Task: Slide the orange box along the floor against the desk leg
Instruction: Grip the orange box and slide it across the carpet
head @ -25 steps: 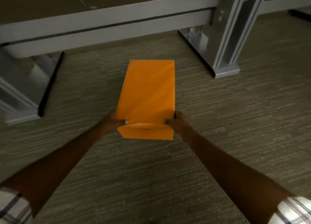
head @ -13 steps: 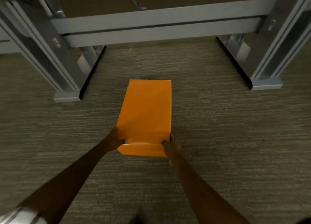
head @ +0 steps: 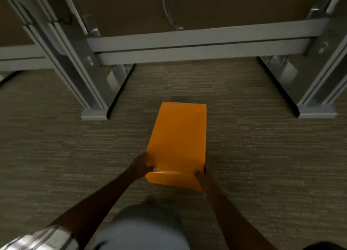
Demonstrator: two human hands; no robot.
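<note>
An orange box (head: 177,137) lies lengthwise on the carpet, midway between two grey desk legs. My left hand (head: 141,165) grips its near left corner and my right hand (head: 204,176) grips its near right corner, thumbs over the top edge. The left desk leg (head: 75,61) ends in a foot (head: 94,114) to the box's far left. The right desk leg (head: 326,71) stands at the far right. The box touches neither leg.
A grey crossbar (head: 197,43) joins the two legs behind the box. Grey-green carpet (head: 262,165) surrounds the box. My knee in light trousers (head: 142,229) fills the bottom centre. A cable loop (head: 169,14) hangs under the desk.
The view has shifted so both desk legs show and the box sits lower in frame, nearer me. Both hands keep the same grip on its near end.
</note>
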